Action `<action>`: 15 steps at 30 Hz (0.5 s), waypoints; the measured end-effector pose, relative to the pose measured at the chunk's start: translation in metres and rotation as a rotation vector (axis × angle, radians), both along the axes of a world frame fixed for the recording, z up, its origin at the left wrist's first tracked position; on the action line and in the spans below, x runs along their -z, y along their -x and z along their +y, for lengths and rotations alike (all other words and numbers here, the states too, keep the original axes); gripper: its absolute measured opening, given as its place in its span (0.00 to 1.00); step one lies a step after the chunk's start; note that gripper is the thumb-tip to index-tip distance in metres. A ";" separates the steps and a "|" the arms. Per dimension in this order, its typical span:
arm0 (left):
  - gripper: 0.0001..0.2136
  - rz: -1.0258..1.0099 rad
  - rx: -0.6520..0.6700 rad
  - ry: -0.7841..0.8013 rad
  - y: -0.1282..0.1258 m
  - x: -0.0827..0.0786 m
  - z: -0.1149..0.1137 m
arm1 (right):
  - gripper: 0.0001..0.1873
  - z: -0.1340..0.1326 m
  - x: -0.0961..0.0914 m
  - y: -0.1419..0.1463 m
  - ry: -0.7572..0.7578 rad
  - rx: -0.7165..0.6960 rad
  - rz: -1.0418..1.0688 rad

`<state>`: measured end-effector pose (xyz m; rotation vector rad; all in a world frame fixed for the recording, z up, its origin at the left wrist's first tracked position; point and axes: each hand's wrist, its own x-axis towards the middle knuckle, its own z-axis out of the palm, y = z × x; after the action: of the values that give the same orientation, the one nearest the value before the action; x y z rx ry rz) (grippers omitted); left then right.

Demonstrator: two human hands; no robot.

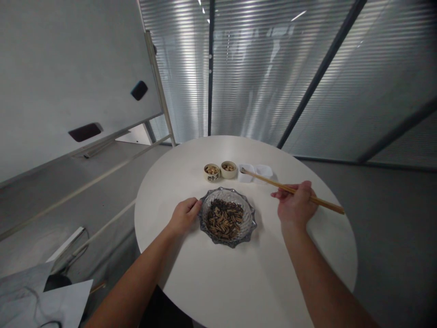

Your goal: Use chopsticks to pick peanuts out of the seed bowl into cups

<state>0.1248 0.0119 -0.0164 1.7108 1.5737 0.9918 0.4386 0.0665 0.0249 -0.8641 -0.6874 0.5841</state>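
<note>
My left hand (186, 214) grips the left rim of a scalloped glass bowl (252, 223). Inside the bowl lie striped sunflower seeds (225, 221), darker ones toward the back. My right hand (297, 203) is closed around wooden chopsticks (269, 181), which slant left and away from me. Their tips are over a small white square dish (245, 177), with something small and dark at the tips that I cannot make out clearly. A second white dish (268, 172) stands just right of it. To the left are two small round cream bowls (211, 178) (228, 175) holding pale nuts.
Everything stands on a round white table (218, 282). Beyond its far edge is a ribbed glass partition (246, 91) with dark frames. A whiteboard (68, 59) on a stand is at the left, with dark erasers on it. Papers (64, 300) lie at lower left.
</note>
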 end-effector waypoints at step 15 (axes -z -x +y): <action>0.22 0.021 0.006 -0.006 0.000 -0.001 0.000 | 0.23 0.018 0.020 0.001 0.114 -0.014 -0.186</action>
<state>0.1251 0.0123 -0.0152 1.7346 1.5795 0.9787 0.4378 0.0840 0.0050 -1.0293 -0.8358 0.5635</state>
